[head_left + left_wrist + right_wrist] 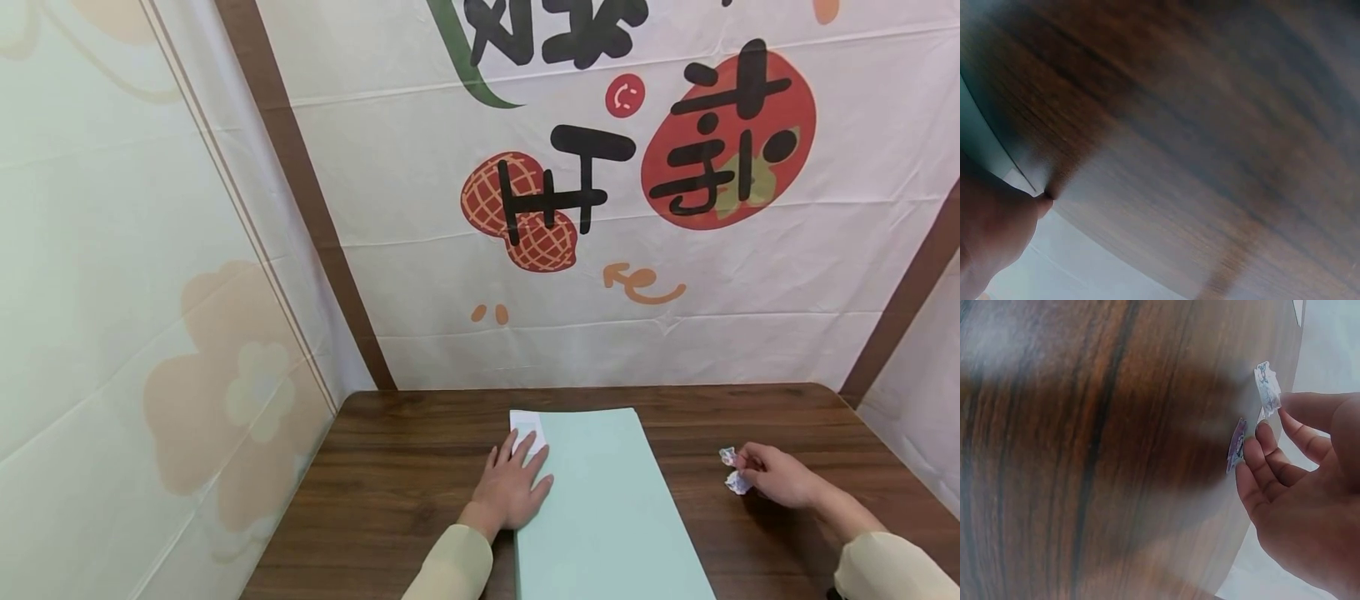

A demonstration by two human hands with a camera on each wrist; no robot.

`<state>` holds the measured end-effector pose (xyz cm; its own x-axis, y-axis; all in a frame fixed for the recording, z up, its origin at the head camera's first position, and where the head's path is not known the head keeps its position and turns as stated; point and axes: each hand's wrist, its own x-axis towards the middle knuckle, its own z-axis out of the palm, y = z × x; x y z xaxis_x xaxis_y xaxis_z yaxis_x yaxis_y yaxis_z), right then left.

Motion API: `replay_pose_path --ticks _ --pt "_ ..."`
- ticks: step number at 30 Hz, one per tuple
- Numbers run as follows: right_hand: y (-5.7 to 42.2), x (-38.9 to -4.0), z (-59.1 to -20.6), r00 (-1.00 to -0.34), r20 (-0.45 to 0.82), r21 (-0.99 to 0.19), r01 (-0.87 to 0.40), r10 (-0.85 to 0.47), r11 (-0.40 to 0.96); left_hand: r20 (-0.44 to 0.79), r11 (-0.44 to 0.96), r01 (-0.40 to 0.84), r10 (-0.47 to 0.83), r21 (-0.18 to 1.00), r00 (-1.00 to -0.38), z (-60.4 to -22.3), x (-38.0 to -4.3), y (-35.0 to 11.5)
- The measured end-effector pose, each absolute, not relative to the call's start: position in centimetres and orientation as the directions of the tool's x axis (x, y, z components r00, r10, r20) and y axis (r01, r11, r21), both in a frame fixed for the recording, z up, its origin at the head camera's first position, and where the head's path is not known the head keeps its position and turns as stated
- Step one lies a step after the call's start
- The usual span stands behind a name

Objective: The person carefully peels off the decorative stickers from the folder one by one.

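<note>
My left hand (pixel 508 490) lies with spread fingers across the left edge of a long pale green board (pixel 600 500). Its fingertips rest on a small white card (pixel 528 423) at the board's far left corner. To the right of the board, my right hand (pixel 776 475) has its thumb and fingers drawn together at two small printed stickers. The whitish sticker (pixel 1267 389) with clear edges is at the thumb tip, pinched there. A purple-toned sticker (pixel 1236 447) shows just beyond the other fingertips; I cannot tell whether it is held too.
A dark wood-grain table (pixel 405 467) lies under everything. Behind it hangs a white cloth wall (pixel 420 283) with large printed characters and fruit shapes. Another cloth wall (pixel 90 350) with a pale flower stands along the left side.
</note>
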<state>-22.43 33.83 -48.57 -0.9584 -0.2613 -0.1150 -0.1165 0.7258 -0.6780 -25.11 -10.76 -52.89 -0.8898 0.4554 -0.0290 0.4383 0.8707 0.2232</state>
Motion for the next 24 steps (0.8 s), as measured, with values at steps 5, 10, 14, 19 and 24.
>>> replay_pose_path --ticks 5,10,14,19,24 --pt "33.9 -22.5 -49.1 -0.963 -0.121 -0.656 -0.104 -0.240 0.747 -0.036 0.873 0.440 0.457 0.213 -0.889 -52.9 -25.0 -10.7" --pt "33.9 -22.7 -49.4 -0.967 -0.106 -0.634 -0.113 -0.231 0.765 -0.034 0.875 0.438 0.454 0.208 -0.890 -53.0 -25.1 -10.7" --pt "34.0 -22.7 -49.6 -0.968 -0.086 -0.636 -0.127 -0.234 0.761 -0.024 0.872 0.443 0.457 0.208 -0.889 -52.9 -25.1 -10.6" --pt "34.0 -22.6 -49.9 -0.970 -0.060 -0.636 -0.144 -0.234 0.758 -0.025 0.871 0.445 0.460 0.209 -0.888 -52.6 -24.9 -10.6" --pt "33.8 -22.5 -49.9 -0.972 -0.042 -0.622 -0.155 -0.230 0.768 -0.021 0.871 0.445 0.459 0.207 -0.888 -52.6 -24.9 -10.6"
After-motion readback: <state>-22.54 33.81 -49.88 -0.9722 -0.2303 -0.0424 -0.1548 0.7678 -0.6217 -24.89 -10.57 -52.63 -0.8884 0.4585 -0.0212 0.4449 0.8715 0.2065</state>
